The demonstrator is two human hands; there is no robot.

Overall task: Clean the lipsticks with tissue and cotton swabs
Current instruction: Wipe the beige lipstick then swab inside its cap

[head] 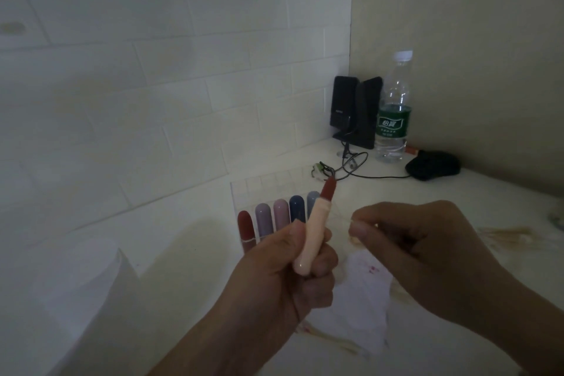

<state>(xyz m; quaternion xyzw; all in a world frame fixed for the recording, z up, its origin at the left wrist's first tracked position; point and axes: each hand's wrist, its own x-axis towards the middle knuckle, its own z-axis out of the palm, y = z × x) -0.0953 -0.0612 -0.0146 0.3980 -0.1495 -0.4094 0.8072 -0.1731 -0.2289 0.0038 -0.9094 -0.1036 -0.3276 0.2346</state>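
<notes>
The room is dim, so small things are hard to read. Nearest, the left hand (283, 265) has its fingers curled round one uncapped lipstick (311, 235), held tilted above the table (457, 345) with its tip up and away; the tube is pale peach and the exposed bullet is dark brick red. Beside it, apart from the lipstick, the right hand (427, 250) has its fingers curled in, thumb and forefinger pinched on something pale and thin that cannot be made out. Under and between the hands lies one crumpled tissue (363, 299) with small red stains, partly hidden by the wrists. Thin pale sticks at the tissue's near edge may be swabs (332, 342); their number cannot be told. Another blurred pale bundle (503, 235) lies right of the right hand. Behind the left hand stands a clear rack (268, 183) with five capped lipsticks (280, 215) in a row: one red, two mauve, one dark blue, one pale blue partly hidden behind the held tube. Farther off lie a tangled cable (351, 168), a black mouse (433, 165), one water bottle (393, 113) with a green label, and two black speakers (355, 110) in the corner.
</notes>
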